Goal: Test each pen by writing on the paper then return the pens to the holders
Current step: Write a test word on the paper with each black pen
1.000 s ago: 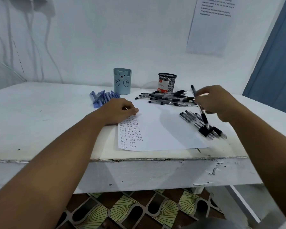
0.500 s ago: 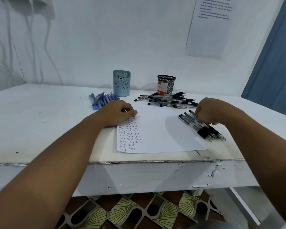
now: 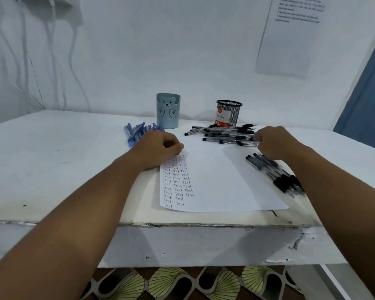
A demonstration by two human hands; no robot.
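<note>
From the head camera, a white painted worktop point(image 3: 52, 169) with a chipped near edge carried a white sheet of paper point(image 3: 221, 180) bearing columns of the handwritten word "Test" down its left side. The left hand point(image 3: 158, 148) rested on the sheet's far-left corner with its fingers curled under, holding nothing that could be seen. The right hand point(image 3: 273, 144) lay knuckles-up at the right end of a loose pile of clear black-capped pens point(image 3: 225, 134); whether its fingers gripped a pen could not be told. A second row of black-capped pens point(image 3: 275, 174) lay near the sheet's right edge. Blue pens point(image 3: 136, 132) lay far left of the paper, just beside a pale blue bear-faced pen holder point(image 3: 168, 111). A black wire-mesh holder point(image 3: 228, 113) stood behind the far pile.
</note>
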